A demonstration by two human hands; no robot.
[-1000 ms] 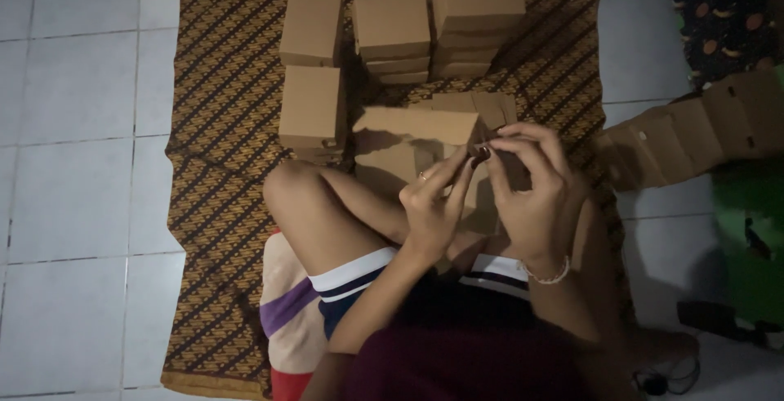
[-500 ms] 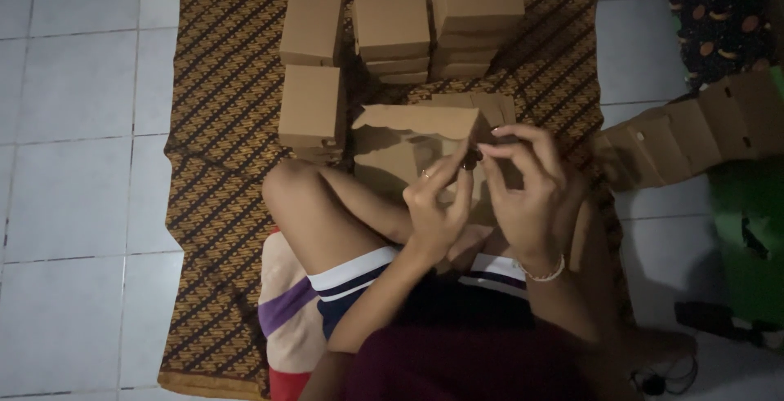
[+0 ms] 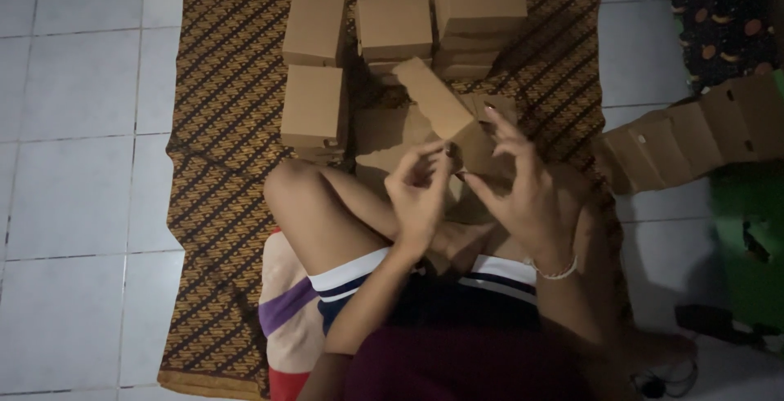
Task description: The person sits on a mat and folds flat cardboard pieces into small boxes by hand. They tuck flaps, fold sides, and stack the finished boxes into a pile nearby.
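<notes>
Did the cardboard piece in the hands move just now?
Yes. The cardboard piece has swung from lying level to slanting, its far end now up near the middle stack of boxes on the patterned mat.

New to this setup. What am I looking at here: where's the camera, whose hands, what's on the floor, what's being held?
There is no machine: a person sits cross-legged on a patterned mat laid on a white tile floor. The one camera is worn on their head and looks down, so the two hands are their own. The left hand and right hand meet at a brown cardboard piece, tilted and partly folded; both hands touch it with their fingertips. More flat cardboard lies under it. Ahead on the mat stand stacks of folded boxes. On the right, off the mat, a row of further cardboard pieces leans beside something green, too dark to identify.
</notes>
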